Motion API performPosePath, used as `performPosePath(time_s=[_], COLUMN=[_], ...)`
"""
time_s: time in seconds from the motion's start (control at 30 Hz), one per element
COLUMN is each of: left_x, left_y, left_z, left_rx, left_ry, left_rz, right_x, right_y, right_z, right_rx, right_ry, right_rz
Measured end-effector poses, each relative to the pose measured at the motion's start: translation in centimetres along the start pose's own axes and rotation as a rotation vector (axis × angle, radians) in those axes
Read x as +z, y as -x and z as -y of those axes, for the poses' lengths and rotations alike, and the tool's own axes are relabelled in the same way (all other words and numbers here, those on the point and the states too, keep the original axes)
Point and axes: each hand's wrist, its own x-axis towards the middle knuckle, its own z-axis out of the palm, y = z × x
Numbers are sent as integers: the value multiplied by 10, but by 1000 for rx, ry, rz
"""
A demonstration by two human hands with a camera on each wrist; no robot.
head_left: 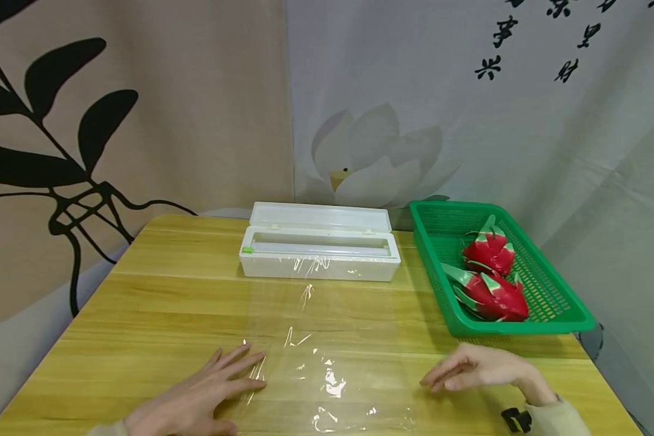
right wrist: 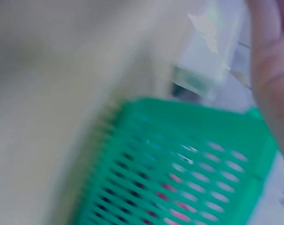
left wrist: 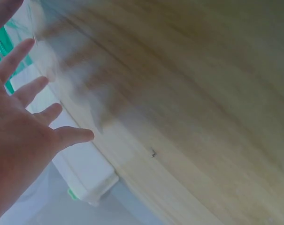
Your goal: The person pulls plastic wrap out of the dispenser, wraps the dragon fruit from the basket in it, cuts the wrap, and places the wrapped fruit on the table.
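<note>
A sheet of clear plastic wrap [head_left: 327, 363] runs from a white wrap dispenser [head_left: 320, 266] down the wooden table. My left hand [head_left: 196, 396] has its fingers spread, with the tips at the wrap's left edge; I cannot tell whether they press it. The left wrist view also shows that hand [left wrist: 24, 122] with fingers apart and nothing held. Near the wrap's right edge my right hand [head_left: 482, 370] hovers with loosely bent fingers, holding nothing visible. Only part of the right hand [right wrist: 273, 70] appears in its own wrist view.
At the right of the wooden table [head_left: 158, 290] stands a green plastic basket [head_left: 436, 278] holding red dragon fruits [head_left: 498, 297]. The dispenser's lid [head_left: 320, 217] is raised, and a small green slider [head_left: 247, 249] sits at its left end. A printed curtain [head_left: 212, 109] hangs behind.
</note>
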Motion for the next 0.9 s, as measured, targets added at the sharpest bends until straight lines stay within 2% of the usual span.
performPosePath(time_s=[0.1, 0.2, 0.3, 0.37, 0.43, 0.47, 0.57, 0.67, 0.9], left_x=[0, 0, 0, 1, 1, 1, 2, 2, 0], left_y=[1, 2, 2, 3, 3, 3, 4, 3, 1], left_z=[1, 1, 1, 1, 1, 1, 1, 2, 1], left_rx=[-13, -19, -19, -19, -22, -23, -21, -16, -54], left_ry=[12, 5, -14, -29, -38, -41, -50, -51, -65], left_rz=[19, 25, 18, 7, -2, -3, -8, -9, 33], right_x=[-16, -33, -52, -65, -78, -83, -94, -96, -94], right_y=[8, 17, 23, 27, 31, 33, 40, 44, 44], right_z=[18, 41, 59, 63, 60, 57, 42, 27, 8], right_rx=[-43, 9, 211, 404, 583, 653, 781, 807, 737], right_ry=[101, 219, 464, 637, 776, 807, 830, 824, 854], right_rz=[-220, -491, -735, -802, -782, -744, -618, -557, -577])
